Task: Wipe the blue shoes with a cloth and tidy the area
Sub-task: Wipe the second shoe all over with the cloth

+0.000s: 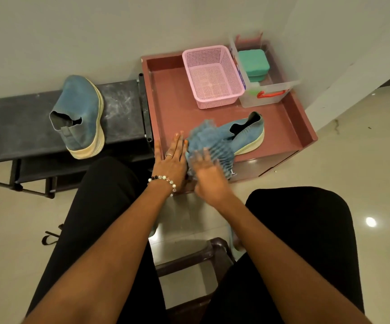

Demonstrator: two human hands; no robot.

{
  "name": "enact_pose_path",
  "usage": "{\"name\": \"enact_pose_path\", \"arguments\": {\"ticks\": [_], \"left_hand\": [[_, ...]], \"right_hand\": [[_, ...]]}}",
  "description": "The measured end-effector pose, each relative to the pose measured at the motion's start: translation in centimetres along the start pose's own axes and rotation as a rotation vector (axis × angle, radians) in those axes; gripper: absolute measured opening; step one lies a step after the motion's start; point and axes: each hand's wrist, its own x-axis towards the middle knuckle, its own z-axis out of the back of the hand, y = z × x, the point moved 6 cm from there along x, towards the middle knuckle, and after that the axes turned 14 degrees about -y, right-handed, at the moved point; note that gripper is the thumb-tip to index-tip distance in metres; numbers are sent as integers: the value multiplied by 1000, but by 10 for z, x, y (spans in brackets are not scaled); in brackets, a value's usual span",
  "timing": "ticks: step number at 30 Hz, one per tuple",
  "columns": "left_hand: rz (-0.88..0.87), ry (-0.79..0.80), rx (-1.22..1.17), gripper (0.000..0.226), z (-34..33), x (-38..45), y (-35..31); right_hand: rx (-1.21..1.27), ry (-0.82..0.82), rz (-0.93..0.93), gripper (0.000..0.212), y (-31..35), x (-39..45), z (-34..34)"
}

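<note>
— What is seen at the far left?

— A blue shoe (81, 115) with a pale sole is stood on a dark, dusty rack (124, 106), its opening turned toward the camera, well apart from the hands.

— And at the centre?

— The left hand (171, 157) is laid flat with straight fingers on the near edge of a reddish-brown tray-topped cabinet (170, 99), just beside a blue ribbed cloth (212, 141). A ring and a beaded bracelet (163, 180) are worn on that hand and wrist. The right hand (209, 176) is pressed on the cloth with fingers spread; it is blurred, so the exact grip cannot be told.

— Where is the second shoe?

— The other blue shoe (247, 134) is lain on the tray, its toe covered by the cloth, its heel pointed toward the right.

— What is kept behind it?

— A pink basket (212, 76) is set at the back of the tray, and beside it, at the right, a clear box (266, 94) with a red handle, in which a green sponge-like block (254, 63) is held.
</note>
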Motion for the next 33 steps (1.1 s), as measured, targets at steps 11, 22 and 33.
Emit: {"name": "enact_pose_path", "arguments": {"ticks": [11, 22, 33], "left_hand": [[47, -15, -95, 95, -1, 9, 1], [31, 45, -31, 74, -6, 13, 0], [52, 124, -86, 97, -5, 19, -1]], "right_hand": [[-266, -165, 59, 63, -111, 10, 29], [78, 28, 43, 73, -25, 2, -4], [-210, -227, -321, 52, -68, 19, 7]]}}
